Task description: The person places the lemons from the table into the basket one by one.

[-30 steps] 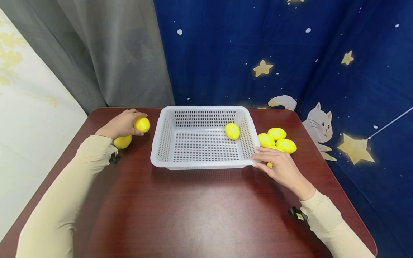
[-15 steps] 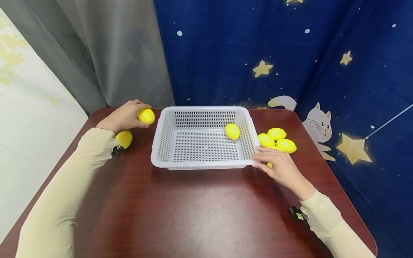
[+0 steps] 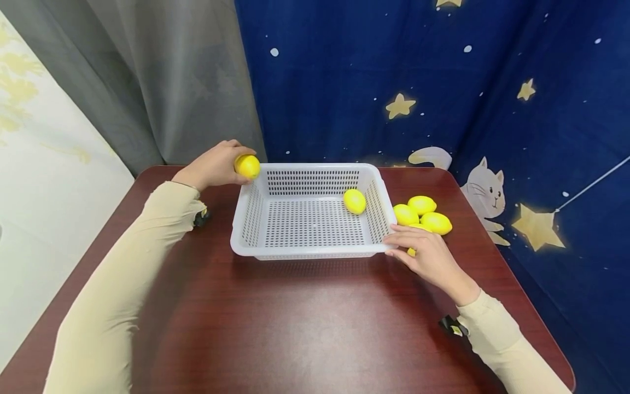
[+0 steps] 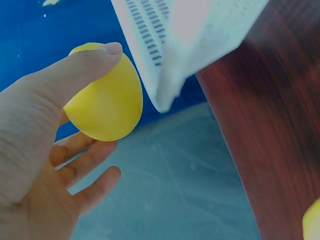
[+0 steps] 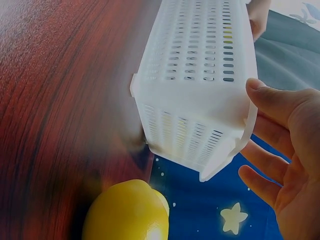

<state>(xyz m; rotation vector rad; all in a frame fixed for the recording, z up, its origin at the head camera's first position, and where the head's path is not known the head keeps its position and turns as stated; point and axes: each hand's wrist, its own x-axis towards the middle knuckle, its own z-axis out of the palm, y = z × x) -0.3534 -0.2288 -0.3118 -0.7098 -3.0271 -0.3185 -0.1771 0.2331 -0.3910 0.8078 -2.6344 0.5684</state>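
Lemon sits in the left grip near the basket.

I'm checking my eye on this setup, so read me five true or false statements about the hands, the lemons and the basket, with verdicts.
1. The left hand holds a lemon. True.
2. The basket contains three lemons. False: a single lemon lies in it.
3. The right hand touches the basket at its near right corner. True.
4. The basket is solid-walled. False: its walls are perforated.
5. The loose cluster of lemons sits left of the basket. False: it is on the right.
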